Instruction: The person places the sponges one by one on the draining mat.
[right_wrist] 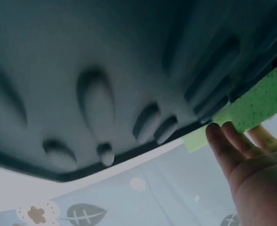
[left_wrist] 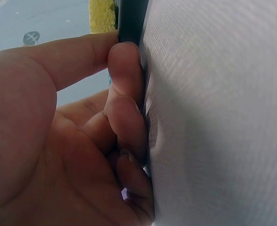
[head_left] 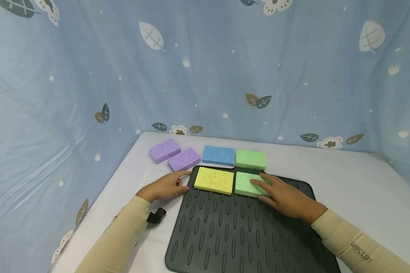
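Note:
In the head view, a yellow sponge (head_left: 214, 180) and a light green sponge (head_left: 243, 183) lie side by side along the far edge of a black ridged mat (head_left: 222, 242). My right hand (head_left: 283, 197) rests over the right part of that green sponge, fingers spread, hiding that end. The right wrist view also shows the fingers against a green sponge (right_wrist: 261, 104). At the mat's far left corner, my left hand (head_left: 167, 186) touches the edge with index finger and thumb. Its other fingers (left_wrist: 126, 125) bend loosely against the white tabletop in the left wrist view.
Behind the mat lie two purple sponges (head_left: 164, 151), a blue sponge (head_left: 218, 155) and another green sponge (head_left: 251, 159). A black curved piece (head_left: 158, 215) shows beside the left forearm. Blue patterned cloth (head_left: 205, 76) rises behind and left of the white table (head_left: 355, 178).

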`<action>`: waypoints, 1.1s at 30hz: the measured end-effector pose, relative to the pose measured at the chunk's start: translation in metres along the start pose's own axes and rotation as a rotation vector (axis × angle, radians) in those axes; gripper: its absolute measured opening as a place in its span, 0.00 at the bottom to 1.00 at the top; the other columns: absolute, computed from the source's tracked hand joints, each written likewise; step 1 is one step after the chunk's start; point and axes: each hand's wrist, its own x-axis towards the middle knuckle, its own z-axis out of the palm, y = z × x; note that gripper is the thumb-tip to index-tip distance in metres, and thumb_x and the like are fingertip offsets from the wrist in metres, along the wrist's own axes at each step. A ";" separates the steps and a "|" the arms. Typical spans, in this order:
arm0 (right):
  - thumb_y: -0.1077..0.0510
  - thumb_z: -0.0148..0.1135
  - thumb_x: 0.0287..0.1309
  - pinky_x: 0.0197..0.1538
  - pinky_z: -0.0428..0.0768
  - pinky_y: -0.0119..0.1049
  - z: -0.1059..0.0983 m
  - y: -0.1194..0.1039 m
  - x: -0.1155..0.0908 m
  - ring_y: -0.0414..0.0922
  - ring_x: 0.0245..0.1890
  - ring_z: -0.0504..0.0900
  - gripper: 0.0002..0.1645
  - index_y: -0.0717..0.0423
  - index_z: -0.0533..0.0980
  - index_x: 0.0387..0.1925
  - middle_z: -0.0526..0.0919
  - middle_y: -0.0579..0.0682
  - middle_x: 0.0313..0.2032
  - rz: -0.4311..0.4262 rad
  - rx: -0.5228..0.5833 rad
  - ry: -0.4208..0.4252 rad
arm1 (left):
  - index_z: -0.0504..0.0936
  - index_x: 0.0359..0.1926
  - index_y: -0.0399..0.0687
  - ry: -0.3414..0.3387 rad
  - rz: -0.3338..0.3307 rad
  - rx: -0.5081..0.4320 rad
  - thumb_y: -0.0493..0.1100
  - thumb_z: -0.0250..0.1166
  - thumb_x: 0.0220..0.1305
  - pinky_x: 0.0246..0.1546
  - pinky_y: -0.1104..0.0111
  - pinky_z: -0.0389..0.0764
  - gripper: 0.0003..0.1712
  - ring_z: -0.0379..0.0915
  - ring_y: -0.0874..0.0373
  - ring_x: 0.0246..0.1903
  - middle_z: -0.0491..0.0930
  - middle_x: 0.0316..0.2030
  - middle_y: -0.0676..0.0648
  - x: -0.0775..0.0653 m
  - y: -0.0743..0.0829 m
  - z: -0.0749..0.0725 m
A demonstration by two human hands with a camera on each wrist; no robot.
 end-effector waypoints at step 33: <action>0.48 0.52 0.75 0.65 0.65 0.68 -0.019 0.041 0.058 0.70 0.69 0.62 0.31 0.59 0.66 0.71 0.62 0.70 0.70 0.185 0.043 0.009 | 0.63 0.75 0.53 -0.001 0.024 -0.006 0.45 0.65 0.68 0.22 0.70 0.64 0.37 0.61 0.61 0.19 0.74 0.21 0.52 0.001 -0.002 -0.001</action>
